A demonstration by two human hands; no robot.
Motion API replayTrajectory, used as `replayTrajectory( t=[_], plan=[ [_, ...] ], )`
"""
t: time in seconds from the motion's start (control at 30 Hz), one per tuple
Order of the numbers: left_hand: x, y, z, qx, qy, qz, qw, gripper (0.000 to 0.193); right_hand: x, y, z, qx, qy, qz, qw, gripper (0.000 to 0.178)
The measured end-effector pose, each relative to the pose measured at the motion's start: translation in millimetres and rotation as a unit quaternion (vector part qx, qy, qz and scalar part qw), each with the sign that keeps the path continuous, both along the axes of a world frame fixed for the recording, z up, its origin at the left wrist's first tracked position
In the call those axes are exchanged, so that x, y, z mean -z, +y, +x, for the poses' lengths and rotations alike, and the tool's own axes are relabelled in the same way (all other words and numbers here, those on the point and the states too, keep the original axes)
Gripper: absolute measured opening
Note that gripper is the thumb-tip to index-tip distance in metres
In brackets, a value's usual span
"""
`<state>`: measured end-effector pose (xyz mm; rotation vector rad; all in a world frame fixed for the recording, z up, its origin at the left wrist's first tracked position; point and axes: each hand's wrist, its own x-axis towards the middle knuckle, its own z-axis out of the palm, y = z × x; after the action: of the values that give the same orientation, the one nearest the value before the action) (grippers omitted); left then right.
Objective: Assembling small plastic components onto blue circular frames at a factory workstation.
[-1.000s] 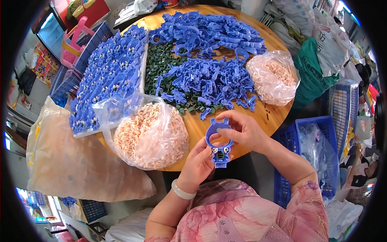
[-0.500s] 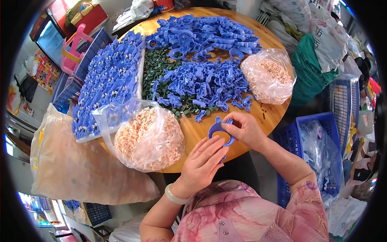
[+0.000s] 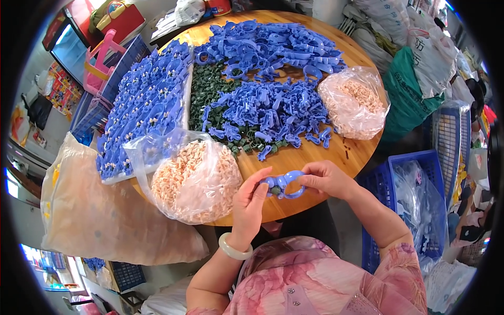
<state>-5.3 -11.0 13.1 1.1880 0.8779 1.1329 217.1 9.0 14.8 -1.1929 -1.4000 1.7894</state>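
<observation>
Over the table's near edge, both hands grip a blue plastic ring-shaped part (image 3: 295,176). My left hand (image 3: 249,195) pinches its left end between thumb and fingers, where a small dark green piece (image 3: 275,190) shows against the blue. My right hand (image 3: 329,180) is closed on the ring's right side. Beyond the hands lies a heap of small blue plastic pieces (image 3: 275,113), with dark green pieces (image 3: 209,84) beside and under it. Farther back is a pile of larger blue ring-shaped parts (image 3: 278,44).
A clear bag of small peach-coloured pieces (image 3: 194,181) stands left of my hands, a similar bag (image 3: 352,102) at the right. Blue parts cover a white-edged tray (image 3: 187,100). Beside the round wooden table (image 3: 362,149) are a large sack (image 3: 105,215) and a blue crate (image 3: 386,178).
The ring-shaped part has turned from upright to roughly sideways. My left hand, flat against it before, now pinches its left end, and the green piece shows.
</observation>
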Motion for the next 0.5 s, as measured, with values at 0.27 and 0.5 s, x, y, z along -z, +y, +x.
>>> replayTrajectory(
  t=[0.27, 0.5],
  plan=[
    [17, 3, 1, 0.008, -0.072, -0.051, 0.996, 0.033, -2, 4, -1, 0.014, -0.037, -0.040, 0.998, 0.028],
    [17, 5, 1, -0.004, -0.056, -0.067, 0.996, 0.032, 6, 4, -5, 0.018, -0.052, -0.002, 0.998, 0.036]
  ],
)
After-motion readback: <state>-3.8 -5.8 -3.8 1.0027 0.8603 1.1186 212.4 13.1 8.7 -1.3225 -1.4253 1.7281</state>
